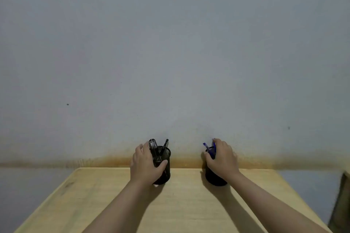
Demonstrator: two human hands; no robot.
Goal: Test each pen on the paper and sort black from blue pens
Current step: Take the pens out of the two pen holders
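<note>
Sorting looks finished: at twelve o'clock on the pale wooden counter [113, 204], the left hand [146, 164] wraps its grip around the black mesh cup of black pens [164, 164], the right hand [222, 159] closes over the black cup of blue pens [213, 177], so next is probably letting go.

- Two bare forearms come in from the bottom edge of the frame, one lower centre-left, one lower right.
- No sleeves visible on either arm; bare up to the frame edge.
- Left hand [146, 164], lower centre: no ring, watch or glove seen.
- Right hand [222, 159], lower centre-right: likewise no ring, watch, band or glove seen.
- Wrists plain, no markings visible.
- Nails too small and blurred to tell.
</note>
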